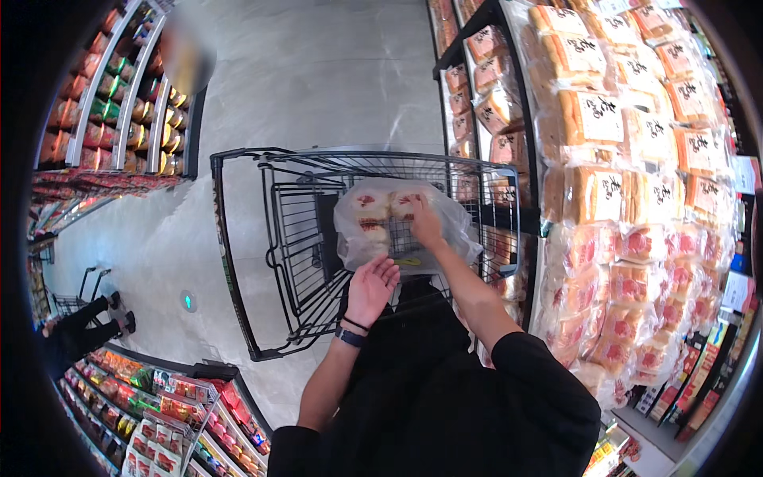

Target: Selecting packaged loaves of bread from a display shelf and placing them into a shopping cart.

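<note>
A black wire shopping cart [515, 179] stands in front of me. In it a translucent plastic bag [447, 206] is spread wide, with a few white wrapped bread packs [374, 234] bearing red print inside. My right hand [426, 223] reaches into the bag, its fingers on the pack at the upper right [402, 201]; whether they grip it is unclear. My left hand [371, 290], a dark band on its wrist, is palm up at the bag's near edge, with nothing in it. A yellow-green strip [408, 261] lies by that edge.
Bagged bread loaves [593, 116] are piled on the right, beside packs with red print [635, 283]. Shelves of packaged goods [113, 107] stand at left, and another rack [173, 411] at lower left. A person [83, 334] with a cart is at far left. The floor [322, 71] is grey.
</note>
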Available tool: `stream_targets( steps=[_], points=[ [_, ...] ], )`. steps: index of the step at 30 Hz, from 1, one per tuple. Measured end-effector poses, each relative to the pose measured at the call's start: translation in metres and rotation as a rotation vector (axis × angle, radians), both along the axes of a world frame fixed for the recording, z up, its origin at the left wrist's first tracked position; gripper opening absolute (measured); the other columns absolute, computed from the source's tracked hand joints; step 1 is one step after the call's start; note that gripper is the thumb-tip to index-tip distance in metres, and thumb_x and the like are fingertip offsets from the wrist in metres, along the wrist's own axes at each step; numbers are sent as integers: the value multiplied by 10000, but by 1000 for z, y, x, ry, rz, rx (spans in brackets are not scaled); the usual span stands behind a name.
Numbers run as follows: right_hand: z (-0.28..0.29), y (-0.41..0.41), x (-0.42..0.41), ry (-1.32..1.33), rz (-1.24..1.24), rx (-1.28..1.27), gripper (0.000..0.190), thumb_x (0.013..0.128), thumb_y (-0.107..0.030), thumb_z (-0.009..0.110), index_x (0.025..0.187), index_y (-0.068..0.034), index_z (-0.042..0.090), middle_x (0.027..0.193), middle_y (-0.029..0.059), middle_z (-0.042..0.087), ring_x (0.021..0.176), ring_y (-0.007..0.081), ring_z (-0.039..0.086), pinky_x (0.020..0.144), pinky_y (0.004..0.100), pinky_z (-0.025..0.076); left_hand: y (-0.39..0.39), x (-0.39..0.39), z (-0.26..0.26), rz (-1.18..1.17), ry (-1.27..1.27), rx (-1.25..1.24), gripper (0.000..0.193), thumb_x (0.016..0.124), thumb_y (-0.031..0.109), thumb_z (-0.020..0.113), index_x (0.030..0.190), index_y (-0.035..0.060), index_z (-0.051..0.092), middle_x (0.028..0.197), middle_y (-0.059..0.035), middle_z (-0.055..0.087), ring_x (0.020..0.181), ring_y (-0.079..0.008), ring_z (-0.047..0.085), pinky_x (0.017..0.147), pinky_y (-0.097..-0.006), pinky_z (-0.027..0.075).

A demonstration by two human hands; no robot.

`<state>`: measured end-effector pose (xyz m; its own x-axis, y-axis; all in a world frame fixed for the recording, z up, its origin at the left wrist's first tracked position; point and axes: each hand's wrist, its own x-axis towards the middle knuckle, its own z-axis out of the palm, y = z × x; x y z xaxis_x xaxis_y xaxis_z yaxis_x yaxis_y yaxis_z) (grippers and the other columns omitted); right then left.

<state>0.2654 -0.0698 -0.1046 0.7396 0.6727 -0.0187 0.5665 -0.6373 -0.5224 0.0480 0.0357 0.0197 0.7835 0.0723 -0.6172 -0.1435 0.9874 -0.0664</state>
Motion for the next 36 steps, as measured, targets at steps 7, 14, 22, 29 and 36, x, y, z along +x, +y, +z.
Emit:
stream_targets(
  steps=[7,14,22,29,36],
  points=[
    [22,-67,-38,134,47,-11,484,805,27,570,1282,-50,550,1466,193,446,1218,445,546,937,506,521,-28,22,10,-155,-86,50,349,989,239,500,1231,9,603,1124,-109,661,1079,-272,608,1028,-409,465],
    [67,-161,-77,224,15,286,303,839,6,573,1131,0,655,1188,205,652,1165,379,602,971,462,501,-87,52,15,-260,-97,30,381,998,247,514,1297,14,553,1159,-112,643,1112,-260,596,1052,-434,447],
    [223,-326,-75,402,-412,581,184,970,-112,593,1103,-11,670,1018,118,717,956,231,700,862,355,530,-189,99,40,-662,-166,-10,335,994,218,520,1267,38,590,1170,-111,674,1126,-244,628,1066,-441,452],
    [380,-522,-136,16,-1180,610,193,965,-98,625,1140,-42,684,1081,90,721,982,170,681,888,295,521,-306,114,73,-938,-231,-10,322,1004,211,502,1258,36,599,1158,-112,676,1128,-248,618,1067,-439,443],
    [415,-666,-204,-776,-1422,185,400,889,-67,680,1275,-15,590,1235,153,630,1196,290,584,1021,397,452,-386,103,69,-1049,-217,-35,334,1007,210,501,1265,24,600,1155,-115,673,1125,-248,613,1078,-437,433]
  ],
)
